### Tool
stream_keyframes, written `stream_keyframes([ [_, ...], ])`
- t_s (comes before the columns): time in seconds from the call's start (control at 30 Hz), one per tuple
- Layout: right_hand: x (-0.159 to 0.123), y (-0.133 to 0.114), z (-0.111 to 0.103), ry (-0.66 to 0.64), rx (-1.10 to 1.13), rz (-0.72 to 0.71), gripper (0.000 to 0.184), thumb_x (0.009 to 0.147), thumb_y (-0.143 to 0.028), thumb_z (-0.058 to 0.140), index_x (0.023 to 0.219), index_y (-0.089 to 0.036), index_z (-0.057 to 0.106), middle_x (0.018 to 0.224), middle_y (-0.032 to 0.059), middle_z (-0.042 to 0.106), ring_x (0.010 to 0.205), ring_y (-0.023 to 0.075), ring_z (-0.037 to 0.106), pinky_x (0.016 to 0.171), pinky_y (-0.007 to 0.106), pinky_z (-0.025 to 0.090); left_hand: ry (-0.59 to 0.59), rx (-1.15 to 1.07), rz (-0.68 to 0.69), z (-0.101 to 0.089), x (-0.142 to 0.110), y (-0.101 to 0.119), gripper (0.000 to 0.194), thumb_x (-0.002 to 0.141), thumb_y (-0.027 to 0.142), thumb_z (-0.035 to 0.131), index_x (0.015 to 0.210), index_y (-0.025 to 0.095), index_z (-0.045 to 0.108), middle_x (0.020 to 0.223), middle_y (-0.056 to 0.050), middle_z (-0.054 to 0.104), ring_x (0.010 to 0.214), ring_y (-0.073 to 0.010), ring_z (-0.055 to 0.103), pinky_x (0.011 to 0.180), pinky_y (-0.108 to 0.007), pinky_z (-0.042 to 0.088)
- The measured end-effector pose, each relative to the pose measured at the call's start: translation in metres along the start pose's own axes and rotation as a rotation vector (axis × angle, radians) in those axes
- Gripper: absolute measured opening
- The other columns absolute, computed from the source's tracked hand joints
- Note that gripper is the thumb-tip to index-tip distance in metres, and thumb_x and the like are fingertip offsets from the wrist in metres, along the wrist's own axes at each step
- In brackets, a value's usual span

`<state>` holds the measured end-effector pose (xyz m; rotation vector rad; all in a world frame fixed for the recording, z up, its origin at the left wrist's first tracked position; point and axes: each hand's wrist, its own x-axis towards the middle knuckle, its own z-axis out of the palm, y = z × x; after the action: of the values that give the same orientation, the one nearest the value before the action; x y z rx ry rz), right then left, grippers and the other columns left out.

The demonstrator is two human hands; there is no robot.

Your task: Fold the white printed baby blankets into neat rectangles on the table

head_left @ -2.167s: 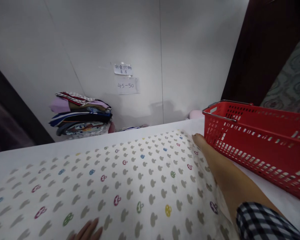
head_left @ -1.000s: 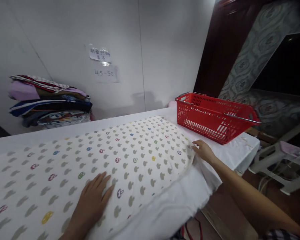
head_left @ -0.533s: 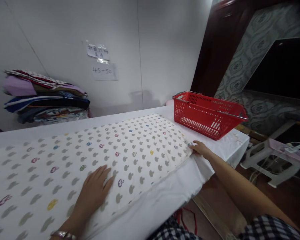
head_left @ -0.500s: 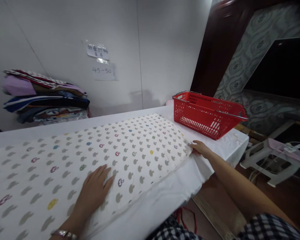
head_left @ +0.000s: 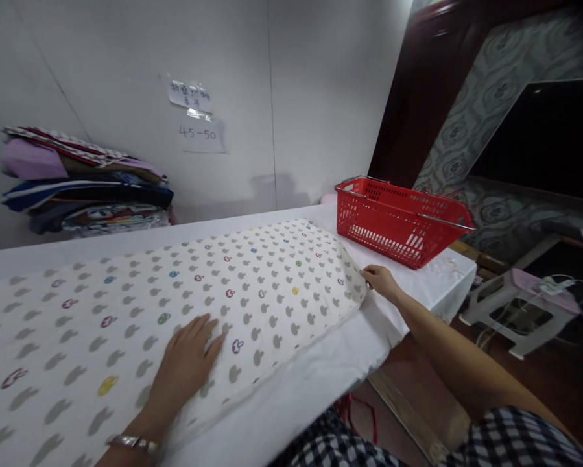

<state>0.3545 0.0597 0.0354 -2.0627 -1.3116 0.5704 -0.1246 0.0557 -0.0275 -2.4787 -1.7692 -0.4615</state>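
A white cloth (head_left: 284, 318) printed with grey mushroom shapes and a few coloured ones lies spread along the table. My left hand (head_left: 189, 360) rests flat on it near the front edge, fingers stretched out, a metal bracelet at the wrist. At the cloth's right end, my right hand (head_left: 381, 281) pinches the edge between thumb and fingers. The cloth rises slightly beside that pinch. Its left end runs out of view.
A red plastic basket (head_left: 393, 224) with metal handles stands at the table's (head_left: 315, 379) back right. Folded fabrics (head_left: 91, 185) are stacked at the back left. Paper signs (head_left: 203, 135) hang on the wall. A stool (head_left: 524, 305) with cables stands beyond the right end.
My right hand has moved slightly left with the cloth's edge, which now lifts and curves a little more. My left hand stays flat in nearly the same place.
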Motion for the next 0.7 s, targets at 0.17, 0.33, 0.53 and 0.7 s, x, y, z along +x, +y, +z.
stream_keyframes([
  [0.17, 0.007, -0.001, 0.002, -0.145, -0.069, 0.062, 0.017, 0.082, -0.027, 0.053, 0.075, -0.014, 0.062, 0.066, 0.0039, 0.066, 0.049, 0.0094, 0.054, 0.043, 0.018, 0.036, 0.018, 0.012, 0.024, 0.0, 0.0, 0.0, 0.052, 0.088, 0.044, 0.03, 0.119, 0.012, 0.056, 0.131, -0.014, 0.052, 0.125, -0.0278, 0.042, 0.107, -0.045, 0.026],
  [0.33, 0.01, 0.01, 0.002, -0.161, -0.287, 0.147, 0.019, 0.081, -0.022, 0.056, 0.065, -0.013, 0.06, 0.052, -0.0011, 0.057, 0.044, 0.0088, 0.05, 0.048, 0.021, 0.04, 0.024, -0.001, 0.018, 0.002, 0.0, -0.001, 0.052, 0.088, 0.044, 0.03, 0.118, 0.012, 0.057, 0.131, -0.013, 0.052, 0.125, -0.0271, 0.043, 0.107, -0.045, 0.027],
  [0.53, 0.018, 0.014, -0.002, -0.115, -0.487, 0.162, 0.017, 0.082, -0.029, 0.059, 0.077, -0.013, 0.062, 0.065, -0.0001, 0.061, 0.061, 0.0118, 0.057, 0.062, 0.026, 0.045, 0.024, 0.01, 0.011, 0.004, -0.001, -0.002, 0.053, 0.088, 0.045, 0.029, 0.119, 0.012, 0.057, 0.132, -0.012, 0.051, 0.125, -0.0267, 0.042, 0.108, -0.045, 0.025],
  [0.7, 0.021, 0.012, 0.0, -0.086, -0.516, 0.186, 0.009, 0.077, -0.019, 0.06, 0.075, -0.011, 0.064, 0.061, 0.0041, 0.062, 0.06, 0.0144, 0.06, 0.055, 0.022, 0.041, 0.039, -0.003, 0.024, 0.006, -0.002, -0.004, 0.052, 0.088, 0.045, 0.029, 0.119, 0.013, 0.057, 0.132, -0.012, 0.051, 0.125, -0.0267, 0.042, 0.107, -0.045, 0.027],
])
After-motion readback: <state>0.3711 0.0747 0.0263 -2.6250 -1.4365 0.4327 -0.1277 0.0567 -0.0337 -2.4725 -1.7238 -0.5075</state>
